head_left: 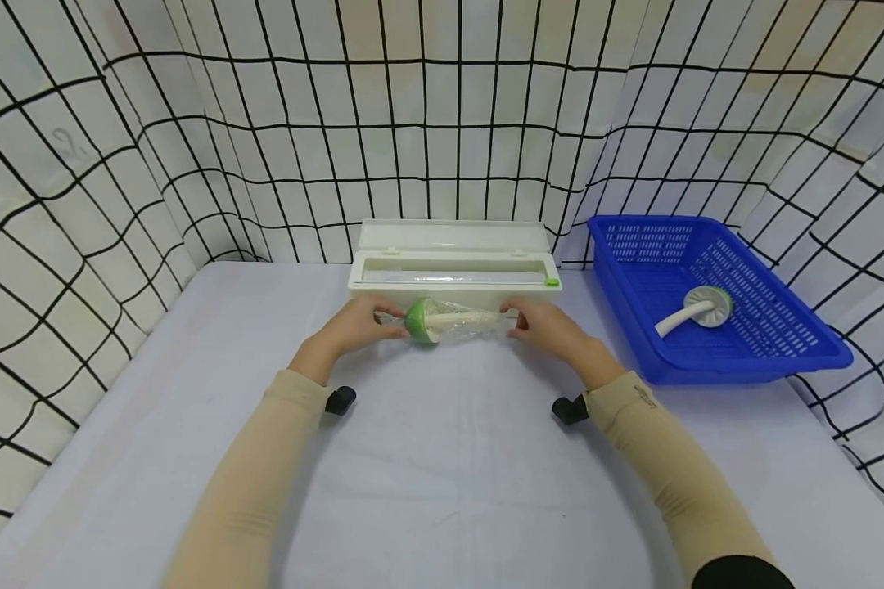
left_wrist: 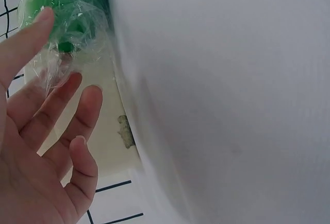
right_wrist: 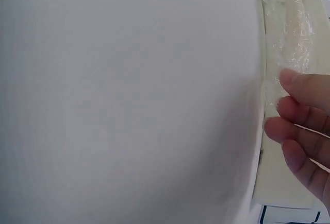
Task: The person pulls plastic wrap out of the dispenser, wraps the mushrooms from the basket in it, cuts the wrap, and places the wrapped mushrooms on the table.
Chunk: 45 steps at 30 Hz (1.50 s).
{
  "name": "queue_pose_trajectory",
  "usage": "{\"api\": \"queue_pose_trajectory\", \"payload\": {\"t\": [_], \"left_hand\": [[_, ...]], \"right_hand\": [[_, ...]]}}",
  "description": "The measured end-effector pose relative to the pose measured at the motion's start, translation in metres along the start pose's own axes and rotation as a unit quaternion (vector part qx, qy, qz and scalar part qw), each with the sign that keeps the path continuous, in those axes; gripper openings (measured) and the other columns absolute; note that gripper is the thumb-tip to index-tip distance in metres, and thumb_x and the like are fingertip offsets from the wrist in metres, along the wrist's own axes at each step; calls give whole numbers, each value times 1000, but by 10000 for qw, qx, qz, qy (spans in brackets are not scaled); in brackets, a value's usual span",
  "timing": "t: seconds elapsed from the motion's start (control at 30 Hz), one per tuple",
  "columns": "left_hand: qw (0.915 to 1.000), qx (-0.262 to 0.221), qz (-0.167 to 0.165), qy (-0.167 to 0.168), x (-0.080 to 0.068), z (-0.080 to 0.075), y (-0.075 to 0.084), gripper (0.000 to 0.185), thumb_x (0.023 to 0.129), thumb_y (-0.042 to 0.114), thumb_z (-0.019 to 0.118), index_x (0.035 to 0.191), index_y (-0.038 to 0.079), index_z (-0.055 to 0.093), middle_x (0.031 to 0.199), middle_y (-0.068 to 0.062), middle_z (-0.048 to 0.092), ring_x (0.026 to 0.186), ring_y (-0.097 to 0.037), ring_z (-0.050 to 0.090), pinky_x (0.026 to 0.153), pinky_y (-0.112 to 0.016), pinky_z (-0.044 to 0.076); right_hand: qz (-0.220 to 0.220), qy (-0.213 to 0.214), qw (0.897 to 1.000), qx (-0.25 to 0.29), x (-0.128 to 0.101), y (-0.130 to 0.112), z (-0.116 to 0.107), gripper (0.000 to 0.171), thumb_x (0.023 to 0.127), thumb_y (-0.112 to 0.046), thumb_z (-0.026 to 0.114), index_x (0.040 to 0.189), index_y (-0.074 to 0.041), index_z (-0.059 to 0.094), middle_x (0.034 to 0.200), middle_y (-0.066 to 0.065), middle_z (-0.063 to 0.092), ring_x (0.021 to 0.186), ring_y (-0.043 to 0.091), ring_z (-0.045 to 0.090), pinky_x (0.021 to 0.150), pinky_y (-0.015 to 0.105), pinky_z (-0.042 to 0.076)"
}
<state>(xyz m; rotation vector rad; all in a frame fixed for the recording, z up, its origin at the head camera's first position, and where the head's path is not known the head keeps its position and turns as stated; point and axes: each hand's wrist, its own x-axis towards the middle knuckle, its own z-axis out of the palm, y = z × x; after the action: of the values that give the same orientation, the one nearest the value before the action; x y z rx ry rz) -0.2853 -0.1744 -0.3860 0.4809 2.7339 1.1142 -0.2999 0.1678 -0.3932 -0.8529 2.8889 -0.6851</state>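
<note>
A toy mushroom (head_left: pixel 453 320) with a green cap and a pale stem lies wrapped in clear cling film, cap to the left. My left hand (head_left: pixel 364 321) holds the film at the cap end; its thumb lies against the wrapped green cap (left_wrist: pixel 54 7) in the left wrist view, other fingers loosely bent. At the stem end, my right hand (head_left: pixel 541 325) pinches the loose film between thumb and forefinger. Just behind stands a white cling-film dispenser (head_left: pixel 453 290), lid raised, a film roll (head_left: pixel 449 276) inside.
On the right sits a blue plastic basket (head_left: pixel 633 303) with another toy mushroom (head_left: pixel 707 307) in it, its pale underside showing. A black wire grid (head_left: pixel 457 127) surrounds the table at the back and sides. White cloth (head_left: pixel 442 474) covers the tabletop.
</note>
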Motion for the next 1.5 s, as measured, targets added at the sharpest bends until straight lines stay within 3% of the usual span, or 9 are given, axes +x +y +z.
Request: {"api": "queue_pose_trajectory", "payload": {"t": [0.23, 0.47, 0.73, 1.03, 1.3, 1.5], "left_hand": [[9999, 101, 1, 71, 2, 1, 1, 36, 95, 23, 75, 124, 1, 72, 131, -18, 67, 119, -36, 60, 100, -51, 49], [9997, -12, -84, 221, 2, 3, 5, 32, 96, 19, 75, 120, -1, 73, 122, -18, 70, 117, -35, 62, 99, -49, 50], [9993, -261, -174, 187, 1, 3, 7, 28, 97, 18, 73, 117, -2, 72, 111, -16, 73, 108, -31, 67, 96, -47, 51], [9979, -517, -385, 68, -2, 0, 4, 31, 99, 24, 71, 118, -1, 71, 116, -15, 71, 116, -33, 62, 100, -49, 48], [9929, -1040, -549, -155, -1, 2, 2, 30, 99, 19, 70, 117, -5, 71, 101, -9, 74, 91, -20, 66, 81, -35, 52], [9830, -1566, -846, -457, -3, -1, -2, 31, 99, 16, 69, 121, -6, 69, 89, -2, 69, 79, -14, 63, 68, -26, 51]], "right_hand": [[-162, 98, 9972, -728, 6, -10, 6, 38, 92, -14, 78, 126, -3, 65, 81, 5, 63, 71, 17, 57, 65, 34, 49], [107, 183, 9952, -958, 12, -15, 13, 33, 93, -17, 78, 121, -4, 67, 79, 3, 65, 70, 17, 60, 65, 35, 51], [-5, 223, 9988, -444, 9, -14, 12, 32, 90, -15, 78, 116, 1, 69, 78, 3, 59, 70, 17, 53, 64, 33, 46], [-174, -11, 9997, 145, -1, -12, 5, 30, 89, -11, 78, 115, 4, 72, 105, 13, 66, 82, 21, 62, 73, 34, 54], [-436, -291, 9971, 550, -8, -7, 3, 41, 95, -8, 72, 136, -5, 67, 94, 5, 71, 81, 17, 60, 69, 29, 52], [-751, -389, 9945, 624, -14, -9, 1, 34, 96, -5, 71, 130, -7, 70, 82, 0, 66, 73, 12, 53, 63, 27, 48]]}}
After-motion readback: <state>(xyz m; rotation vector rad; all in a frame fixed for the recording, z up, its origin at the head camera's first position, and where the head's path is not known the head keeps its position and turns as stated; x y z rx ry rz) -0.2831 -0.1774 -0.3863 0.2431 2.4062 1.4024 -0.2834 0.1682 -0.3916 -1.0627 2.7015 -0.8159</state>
